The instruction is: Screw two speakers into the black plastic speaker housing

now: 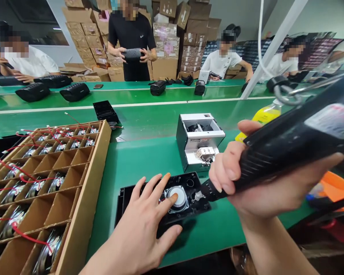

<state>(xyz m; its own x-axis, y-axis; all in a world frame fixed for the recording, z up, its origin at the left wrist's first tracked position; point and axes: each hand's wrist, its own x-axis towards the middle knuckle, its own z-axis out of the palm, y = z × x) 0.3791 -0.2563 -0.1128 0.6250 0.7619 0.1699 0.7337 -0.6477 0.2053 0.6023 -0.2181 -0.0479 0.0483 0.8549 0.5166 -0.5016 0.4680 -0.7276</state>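
Note:
Fingers spread, my left hand (145, 221) rests over a black speaker housing (193, 181) lying on the green bench. One fingertip touches the pale round back of the speaker driver (177, 198) seated in that housing. My right hand (263, 191) is wrapped round a black electric screwdriver (278, 149), which slants down to the left. Its tip is at the housing's right part, beside the driver; the exact contact point is hard to make out. Behind the housing stands a white and black screw feeder (200, 141).
A divided cardboard box (94, 183) of speaker drivers with red wires stands at the left. A yellow bottle (263, 116) and an orange container (332, 189) are at the right. Across the bench, several people handle black speakers (74, 91). A white post (272, 49) rises at the right.

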